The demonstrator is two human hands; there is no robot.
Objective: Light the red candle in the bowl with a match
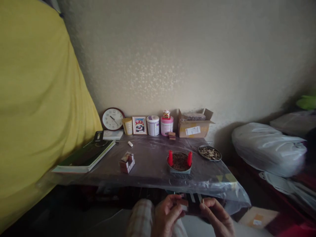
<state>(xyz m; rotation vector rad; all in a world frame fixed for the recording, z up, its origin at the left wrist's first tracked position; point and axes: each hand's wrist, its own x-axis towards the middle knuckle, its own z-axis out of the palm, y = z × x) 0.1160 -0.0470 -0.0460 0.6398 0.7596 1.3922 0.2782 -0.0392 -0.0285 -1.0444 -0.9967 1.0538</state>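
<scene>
At the bottom of the view my left hand (167,213) is closed around a small matchbox (183,204), below the table's front edge. My right hand (217,217) sits just to its right, fingers pinched on a thin matchstick (202,200) near the box. On the table above, a metal dish (179,162) holds dark spent matches and two short red candles (170,158). A stack of matchboxes (127,163) stands to the left of the dish. A second metal plate (209,153) with loose matchsticks lies to the right.
The low table (148,171) is covered in clear plastic. Along the wall stand a clock (113,118), tins, a framed picture and a cardboard box (195,126). Books (85,158) lie at the left. A yellow curtain (37,98) hangs left; a white bag (269,148) sits right.
</scene>
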